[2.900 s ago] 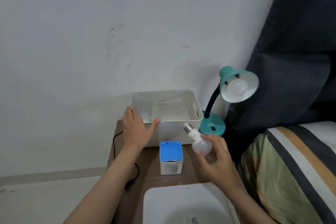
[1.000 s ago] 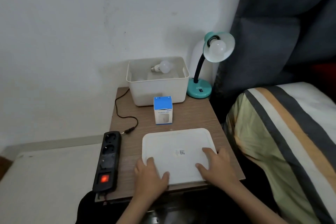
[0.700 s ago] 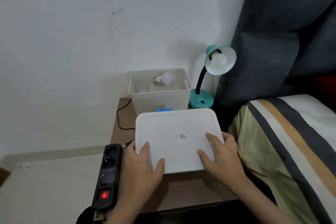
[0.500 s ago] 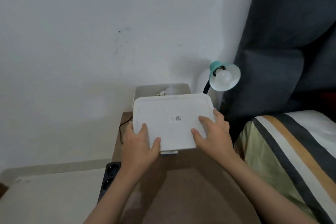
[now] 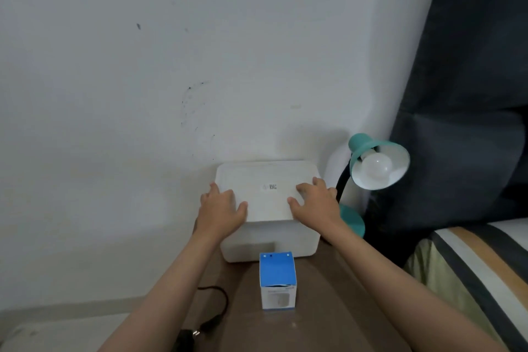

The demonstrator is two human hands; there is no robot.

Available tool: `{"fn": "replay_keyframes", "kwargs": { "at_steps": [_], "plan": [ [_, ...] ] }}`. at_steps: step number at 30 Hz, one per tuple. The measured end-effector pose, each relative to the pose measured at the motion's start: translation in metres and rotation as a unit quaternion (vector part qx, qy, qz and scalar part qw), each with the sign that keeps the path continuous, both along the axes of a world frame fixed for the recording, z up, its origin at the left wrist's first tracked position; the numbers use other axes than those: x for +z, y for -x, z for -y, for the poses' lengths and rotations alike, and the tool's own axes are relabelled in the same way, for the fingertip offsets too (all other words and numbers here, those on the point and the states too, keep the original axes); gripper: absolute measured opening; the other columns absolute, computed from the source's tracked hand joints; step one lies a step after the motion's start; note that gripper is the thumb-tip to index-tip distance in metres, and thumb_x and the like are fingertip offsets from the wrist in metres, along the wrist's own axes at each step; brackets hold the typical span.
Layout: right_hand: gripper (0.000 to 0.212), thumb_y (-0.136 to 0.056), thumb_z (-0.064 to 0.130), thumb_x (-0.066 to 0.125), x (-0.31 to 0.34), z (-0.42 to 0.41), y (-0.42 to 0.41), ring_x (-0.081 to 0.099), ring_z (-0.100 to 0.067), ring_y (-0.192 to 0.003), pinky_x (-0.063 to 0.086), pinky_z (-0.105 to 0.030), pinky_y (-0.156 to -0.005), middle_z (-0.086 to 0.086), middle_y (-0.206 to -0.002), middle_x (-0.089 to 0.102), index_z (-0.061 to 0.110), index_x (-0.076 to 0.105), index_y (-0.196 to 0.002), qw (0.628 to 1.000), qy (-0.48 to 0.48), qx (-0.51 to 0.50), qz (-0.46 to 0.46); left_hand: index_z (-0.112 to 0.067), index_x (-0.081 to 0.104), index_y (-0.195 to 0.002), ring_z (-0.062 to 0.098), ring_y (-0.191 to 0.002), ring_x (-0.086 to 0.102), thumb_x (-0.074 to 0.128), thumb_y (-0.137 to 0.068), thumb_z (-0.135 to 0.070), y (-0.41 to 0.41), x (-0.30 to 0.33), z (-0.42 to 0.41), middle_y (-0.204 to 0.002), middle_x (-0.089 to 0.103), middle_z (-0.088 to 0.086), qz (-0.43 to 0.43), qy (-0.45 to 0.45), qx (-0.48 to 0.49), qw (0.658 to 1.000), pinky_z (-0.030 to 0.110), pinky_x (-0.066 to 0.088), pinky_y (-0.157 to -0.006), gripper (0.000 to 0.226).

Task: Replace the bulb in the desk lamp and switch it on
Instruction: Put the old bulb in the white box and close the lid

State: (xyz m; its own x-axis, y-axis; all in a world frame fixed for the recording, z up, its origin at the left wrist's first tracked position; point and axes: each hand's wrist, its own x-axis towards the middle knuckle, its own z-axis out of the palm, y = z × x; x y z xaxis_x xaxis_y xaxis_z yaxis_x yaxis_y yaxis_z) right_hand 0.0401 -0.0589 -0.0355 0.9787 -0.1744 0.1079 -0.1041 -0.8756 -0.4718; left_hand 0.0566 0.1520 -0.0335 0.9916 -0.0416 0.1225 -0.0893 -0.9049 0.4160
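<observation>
I have both hands on the white lid (image 5: 265, 188), left hand (image 5: 220, 208) and right hand (image 5: 314, 203) with fingers spread flat along its near corners, pressing rather than gripping, seating it on the white bin (image 5: 271, 240). The desk lamp (image 5: 374, 166) stands just right of the bin, a bulb (image 5: 376, 168) in its shade, unlit. My worry: the right hand sits near the lamp's neck, so a careless pull back could knock it over; its unplugged cord (image 5: 211, 320) lies loose on the worktop (image 5: 328, 308)
</observation>
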Motion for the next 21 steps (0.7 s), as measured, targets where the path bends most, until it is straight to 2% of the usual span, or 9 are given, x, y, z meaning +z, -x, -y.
{"fn": "replay_keyframes", "kwargs": {
  "at_steps": [6, 16, 21],
  "plan": [
    [0.049, -0.088, 0.044, 0.048, -0.012, -0.004, -0.008, 0.032, -0.043, -0.124, 0.04, -0.044, -0.094, -0.011, -0.149, 0.029, 0.022, 0.048, -0.132, 0.999, 0.033, 0.004, -0.013, -0.007, 0.045, -0.119, 0.047, -0.129, 0.025, 0.041, -0.093, -0.041, 0.0, -0.021, 0.004, -0.15, 0.016, 0.031, -0.003, -0.032, 0.005, 0.999, 0.047, 0.037, -0.098, 0.044],
    [0.051, -0.091, 0.049, 0.041, -0.024, -0.003, -0.004, 0.028, -0.044, -0.127, 0.038, -0.045, -0.097, -0.01, -0.154, 0.025, 0.027, 0.04, -0.136, 0.998, 0.062, 0.013, -0.006, -0.008, 0.039, -0.123, 0.046, -0.134, 0.018, 0.034, -0.094, -0.041, -0.003, -0.021, 0.004, -0.151, 0.009, 0.031, -0.032, -0.068, -0.022, 0.997, 0.047, 0.037, -0.098, 0.044],
    [0.05, -0.089, 0.05, 0.042, -0.027, -0.002, -0.005, 0.029, -0.042, -0.126, 0.041, -0.043, -0.094, -0.006, -0.153, 0.028, 0.03, 0.041, -0.135, 0.998, 0.054, 0.005, 0.009, -0.011, 0.023, -0.141, 0.044, -0.141, 0.003, 0.03, -0.095, -0.044, -0.007, -0.025, 0.0, -0.152, 0.002, 0.031, -0.042, -0.081, -0.044, 0.995, 0.049, 0.022, -0.112, 0.057]
  ]
}}
